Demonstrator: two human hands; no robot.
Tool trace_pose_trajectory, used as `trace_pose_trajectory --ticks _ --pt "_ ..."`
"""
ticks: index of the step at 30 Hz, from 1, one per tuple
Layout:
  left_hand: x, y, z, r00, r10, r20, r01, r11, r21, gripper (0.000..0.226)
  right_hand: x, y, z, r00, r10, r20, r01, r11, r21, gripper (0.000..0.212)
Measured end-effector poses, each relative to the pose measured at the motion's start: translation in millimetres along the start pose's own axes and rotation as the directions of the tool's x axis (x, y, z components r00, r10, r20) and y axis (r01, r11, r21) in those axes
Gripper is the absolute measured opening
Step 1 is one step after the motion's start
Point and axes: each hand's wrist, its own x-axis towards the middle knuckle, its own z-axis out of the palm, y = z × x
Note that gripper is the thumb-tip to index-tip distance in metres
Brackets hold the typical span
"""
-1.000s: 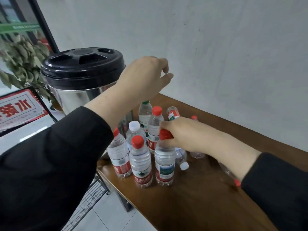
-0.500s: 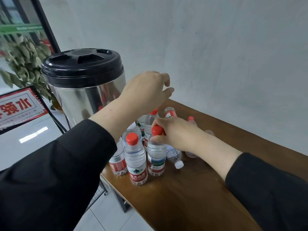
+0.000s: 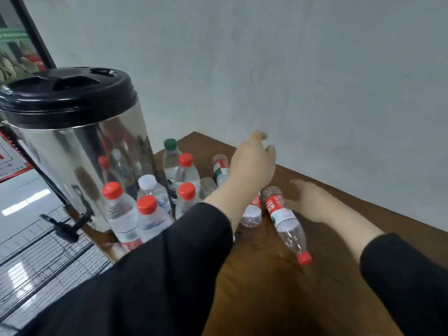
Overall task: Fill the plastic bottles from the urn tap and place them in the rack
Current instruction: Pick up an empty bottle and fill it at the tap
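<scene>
Most of the work looked undone. A cluster of upright capped bottles (image 3: 126, 214) stood on the table (image 3: 278, 287) right beside the steel urn (image 3: 80, 151), and they seemed to hold water — though blur and glare off the plastic made that hard to confirm. None of them sat in the wire rack (image 3: 46, 260), which showed below and to the left of the table edge, under the urn's black tap (image 3: 64, 227); nothing was held under the tap either.

Further right, several bottles lay on their sides. The nearest one, a red-capped lying bottle (image 3: 284, 220), looked clear and probably empty, its cap pointing toward the person. A second one (image 3: 252, 210) lay just beside it, and another with a red and green label (image 3: 221, 169) lay farther back near the wall.

The left hand (image 3: 252, 163) hovered above the lying bottles with fingers loosely spread, gripping nothing. The right hand (image 3: 309, 201) reached low over the table, fingers extended toward the label end of the nearest lying bottle, at or just short of touching it, not yet closed on it.

By my reading, the lying bottles were left to fill, and every bottle was left to rack.
</scene>
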Motion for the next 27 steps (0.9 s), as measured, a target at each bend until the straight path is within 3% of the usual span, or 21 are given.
trace_pose_trajectory --ticks 3,7,9,12,15,18,21,27 --pt "13 -45 66 0.972 -0.212 0.104 0.194 0.968 0.16 0.045 0 17 30 0.996 0.04 0.082 -0.046 0.996 0.071 0.099" --pt "17 -87 109 0.949 -0.254 0.188 0.146 0.879 0.454 0.052 0 31 54 0.986 0.072 0.15 -0.102 0.974 0.202 0.078" --pt "18 -97 119 0.935 -0.291 0.2 0.162 0.857 0.49 0.05 2 42 57 0.989 0.089 0.12 -0.112 0.972 0.204 0.067" --pt "15 -102 133 0.923 -0.35 0.156 0.215 0.809 0.547 0.078 0 64 49 0.981 0.152 0.119 -0.182 0.934 0.309 0.066" --pt "11 -96 135 0.905 -0.394 0.158 0.293 0.85 0.439 0.1 -10 85 31 0.98 0.181 0.078 -0.197 0.884 0.425 0.057" --pt "-2 -85 128 0.928 -0.34 0.151 0.295 0.919 0.26 0.105 -26 104 10 0.979 0.2 0.03 -0.188 0.843 0.503 0.042" --pt "-33 -74 114 0.955 -0.206 0.215 0.197 0.978 0.063 0.108 -43 120 -8 0.98 0.192 0.048 -0.188 0.829 0.527 0.039" --pt "-91 -60 68 0.928 0.064 0.368 -0.113 0.987 0.114 0.088 -86 144 -22 0.984 0.159 0.082 -0.178 0.837 0.517 0.045"
